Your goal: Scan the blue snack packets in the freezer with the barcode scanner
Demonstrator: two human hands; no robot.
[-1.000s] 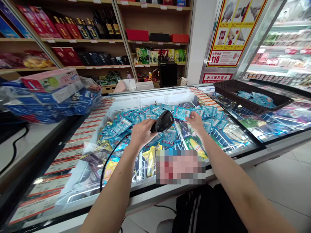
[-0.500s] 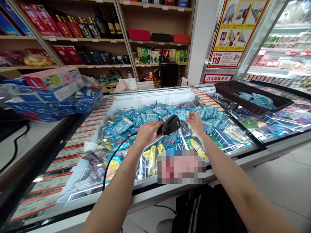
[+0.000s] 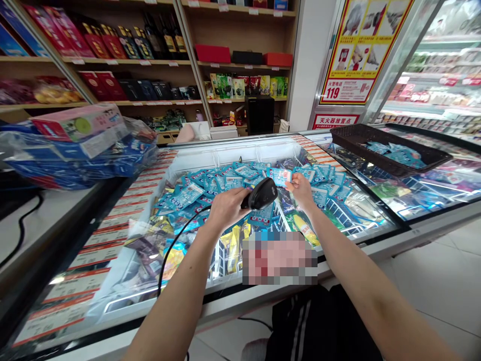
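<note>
My left hand (image 3: 225, 208) is closed round a black corded barcode scanner (image 3: 264, 193), whose head points at a small blue packet (image 3: 281, 176). My right hand (image 3: 300, 189) pinches that packet and holds it upright just above the open chest freezer (image 3: 240, 150). A pile of several similar blue packets (image 3: 210, 186) fills the freezer's middle. The scanner's black cable (image 3: 169, 250) hangs down along my left forearm.
A black tray (image 3: 436, 161) with more blue packets lies on the freezer's glass lid at the right. Plastic-wrapped boxes (image 3: 78, 145) sit on the counter at the left. Shelves of goods stand behind, a chilled cabinet at the far right. Yellow and green ice-cream packs lie nearer me.
The scanner has moved right and closer to the packet. My right hand has tilted the packet up, so it faces the scanner's head.
</note>
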